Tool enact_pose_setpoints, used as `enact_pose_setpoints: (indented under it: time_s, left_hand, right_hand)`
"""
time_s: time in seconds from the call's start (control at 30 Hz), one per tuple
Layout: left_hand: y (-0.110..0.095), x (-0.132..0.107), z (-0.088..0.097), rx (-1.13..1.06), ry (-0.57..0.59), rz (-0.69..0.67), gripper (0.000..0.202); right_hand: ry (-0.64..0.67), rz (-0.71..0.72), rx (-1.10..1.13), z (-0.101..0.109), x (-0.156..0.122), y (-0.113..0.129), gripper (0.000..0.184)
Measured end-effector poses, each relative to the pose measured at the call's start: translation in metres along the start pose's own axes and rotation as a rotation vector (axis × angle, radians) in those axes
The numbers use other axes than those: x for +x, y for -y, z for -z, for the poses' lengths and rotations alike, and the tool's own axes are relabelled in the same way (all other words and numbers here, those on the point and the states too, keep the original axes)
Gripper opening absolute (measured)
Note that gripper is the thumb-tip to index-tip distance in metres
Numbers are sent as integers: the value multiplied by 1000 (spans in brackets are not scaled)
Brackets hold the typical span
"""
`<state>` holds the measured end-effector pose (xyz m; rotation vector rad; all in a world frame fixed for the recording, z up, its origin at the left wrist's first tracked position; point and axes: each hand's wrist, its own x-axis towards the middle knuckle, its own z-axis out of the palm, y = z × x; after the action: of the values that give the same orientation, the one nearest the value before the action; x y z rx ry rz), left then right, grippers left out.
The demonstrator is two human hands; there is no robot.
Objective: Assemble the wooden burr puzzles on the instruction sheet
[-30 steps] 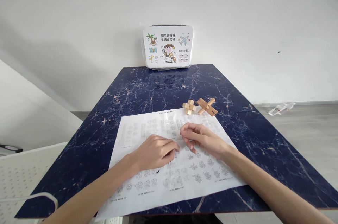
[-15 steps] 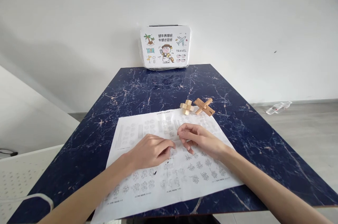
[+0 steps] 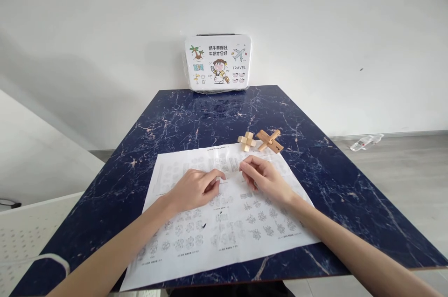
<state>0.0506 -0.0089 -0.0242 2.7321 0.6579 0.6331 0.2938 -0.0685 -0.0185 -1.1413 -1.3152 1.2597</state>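
Over the middle of a printed instruction sheet (image 3: 189, 259) both hands face each other with a small gap between them. My left hand (image 3: 196, 189) lies low over the paper, its index finger bent out toward the right and the other fingers curled under; I see nothing in it. My right hand (image 3: 264, 178) has its thumb and fingertips drawn together, and whatever might be between them is hidden or too small to tell. Just beyond it, at the sheet's far edge, sit a pale wooden burr puzzle (image 3: 247, 141) and a browner wooden cross-shaped puzzle (image 3: 269, 141).
The sheet lies on a dark blue marbled table (image 3: 210, 124). A white cartoon-printed case (image 3: 219, 64) in clear plastic stands at the far edge against the wall. A clear bottle (image 3: 366, 142) lies on the floor at right. A white perforated surface (image 3: 28, 241) is at left.
Both hands have shifted slightly away from me over the sheet. My right fingers have drawn closer together, while the left index finger now reaches out more. The puzzles stay in place.
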Motion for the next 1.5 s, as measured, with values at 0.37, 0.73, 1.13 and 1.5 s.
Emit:
enact_pose_setpoints:
  time_s: [0.37,0.73,1.13,1.5]
  left_hand:
    - [0,-3,-3,73,-7,-40,21]
    - [-1,-3,-3,50,-19,-89,26]
    - [1,-7,-4,27,-5,-72,24]
    - [3,-7,-5,34,-2,-90,25]
  right_hand:
    - [-85,80,-208,1,1,-1,50]
    - [-381,163,-151,28,8,-9,48]
    - [-901,257,-387,68,27,-34,30]
    - [-836,60,-461,82,32,-41,39]
